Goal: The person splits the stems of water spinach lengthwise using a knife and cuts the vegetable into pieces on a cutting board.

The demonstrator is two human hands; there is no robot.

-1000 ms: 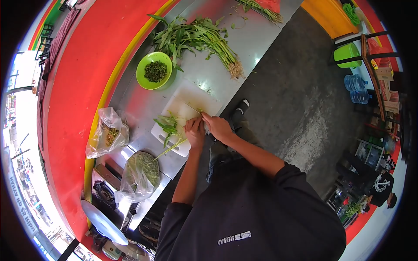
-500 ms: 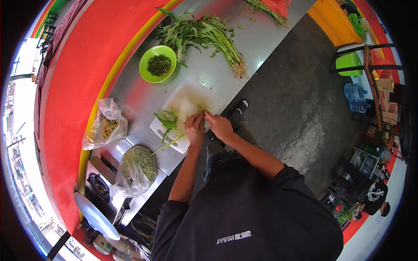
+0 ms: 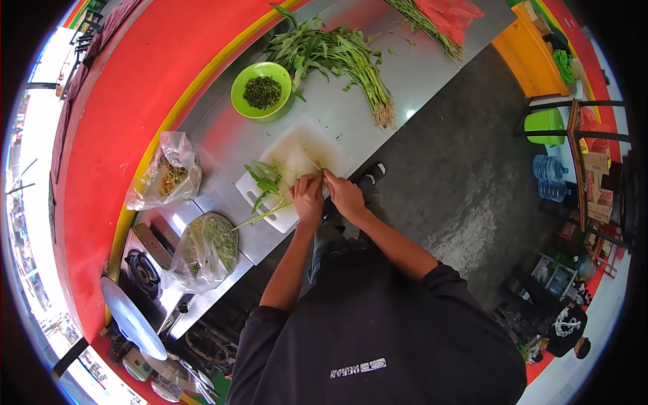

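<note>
My left hand point(image 3: 307, 196) is closed around leafy green stalks point(image 3: 264, 181) over a white cutting board point(image 3: 273, 152). One long stem sticks out past the board's near-left edge. Right beside it, my right hand point(image 3: 345, 197) grips a knife point(image 3: 311, 160), its thin blade pointing away across the board. Small green bits lie by the blade. Beyond the board stands a lime-green bowl point(image 3: 275, 116) of dark chopped greens. A bunch of long-stemmed leafy greens point(image 3: 358, 64) with roots lies on the steel counter point(image 3: 223, 152).
To the left are a clear bag with trimmings point(image 3: 169, 177) and a bag of greens point(image 3: 214, 250). A gas burner point(image 3: 142, 270) and large round lid point(image 3: 131, 320) lie further down. A red bag point(image 3: 451, 20) rests at the far end. Another person point(image 3: 565, 327) is at lower right.
The view has shifted slightly, so the counter things appear a little further right and up. Both hands stay close together over the board, still gripping the stalks and knife.
</note>
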